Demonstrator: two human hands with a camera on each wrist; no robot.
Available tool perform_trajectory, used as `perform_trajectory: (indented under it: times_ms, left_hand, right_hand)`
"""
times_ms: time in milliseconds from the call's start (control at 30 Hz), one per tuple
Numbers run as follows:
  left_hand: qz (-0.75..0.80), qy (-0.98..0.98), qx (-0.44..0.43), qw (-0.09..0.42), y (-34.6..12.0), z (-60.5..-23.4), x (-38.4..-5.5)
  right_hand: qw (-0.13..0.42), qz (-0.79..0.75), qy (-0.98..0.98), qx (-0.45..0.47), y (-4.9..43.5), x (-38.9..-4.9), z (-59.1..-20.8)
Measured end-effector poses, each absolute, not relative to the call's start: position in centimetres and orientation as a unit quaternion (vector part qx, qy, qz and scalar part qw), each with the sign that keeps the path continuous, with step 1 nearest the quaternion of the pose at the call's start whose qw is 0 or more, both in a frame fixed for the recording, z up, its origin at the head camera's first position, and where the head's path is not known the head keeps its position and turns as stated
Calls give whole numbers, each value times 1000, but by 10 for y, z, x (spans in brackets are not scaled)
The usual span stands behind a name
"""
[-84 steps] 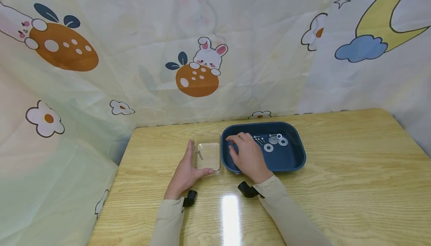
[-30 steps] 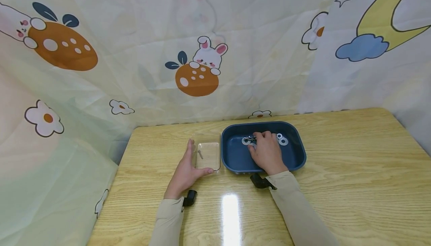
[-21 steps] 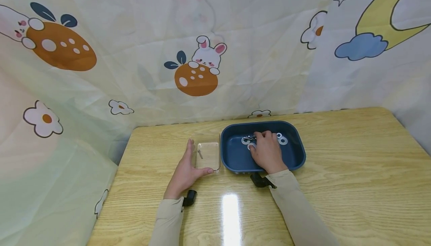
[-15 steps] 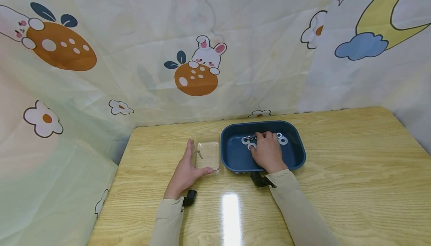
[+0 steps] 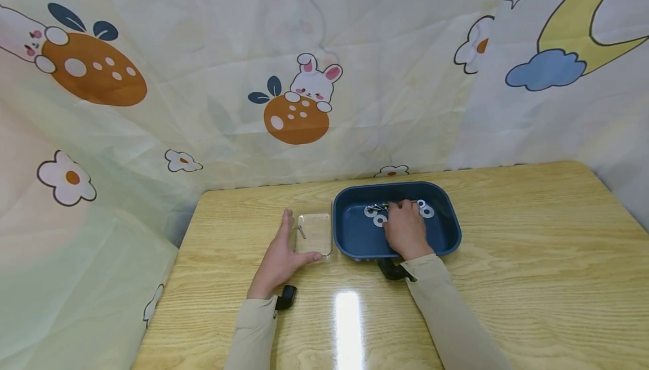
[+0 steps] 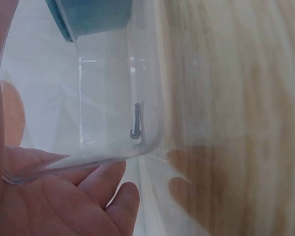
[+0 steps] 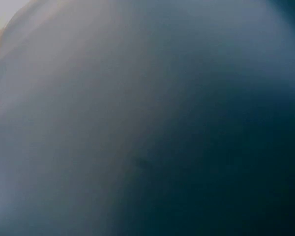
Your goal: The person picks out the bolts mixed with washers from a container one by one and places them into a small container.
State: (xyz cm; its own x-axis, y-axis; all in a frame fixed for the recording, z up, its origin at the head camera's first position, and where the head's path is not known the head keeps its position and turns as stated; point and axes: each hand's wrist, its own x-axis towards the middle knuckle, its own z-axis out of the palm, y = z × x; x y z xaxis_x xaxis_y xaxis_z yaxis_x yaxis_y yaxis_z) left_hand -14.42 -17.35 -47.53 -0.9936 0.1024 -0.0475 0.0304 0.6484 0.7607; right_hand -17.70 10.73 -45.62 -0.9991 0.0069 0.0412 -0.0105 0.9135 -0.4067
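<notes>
Against a small clear plastic box (image 5: 315, 241) rests my left hand (image 5: 276, 260), its straight fingers along the left side and its thumb along the near side. One bolt (image 6: 136, 120) lies inside the box. My right hand (image 5: 407, 228) reaches down into a dark blue tray (image 5: 355, 239). Its fingers bend downward by a cluster of small bolts (image 5: 376, 208), with the fingertips hidden behind the hand. Just left of that hand lies a flat washer (image 5: 380, 221). The right wrist view is a dark blur, so whether the fingers pinch anything cannot be seen.
Other washers (image 5: 427, 212) lie at the right of the tray, partly behind the hand. The box stands close beside the tray's left wall on a wooden table (image 5: 532, 257). A printed cloth (image 5: 405, 105) hangs behind the table's back edge.
From left of the bolts, my right hand has moved right within the tray, and its fingers have drawn in. Bolts and washers have shifted. My left hand and the box are still.
</notes>
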Motion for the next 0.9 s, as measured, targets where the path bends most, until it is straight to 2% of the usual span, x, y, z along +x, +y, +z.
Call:
perform_trajectory:
  times_ms: [400,900]
  left_hand:
    - [423,904,38,44,-174,-476,-143]
    - [417,907,32,42,-175,-478,-143]
  right_hand:
    - [20,194,-981,-25,110,-178,-457]
    - [-14,203,-978,-46,110,-179,-453]
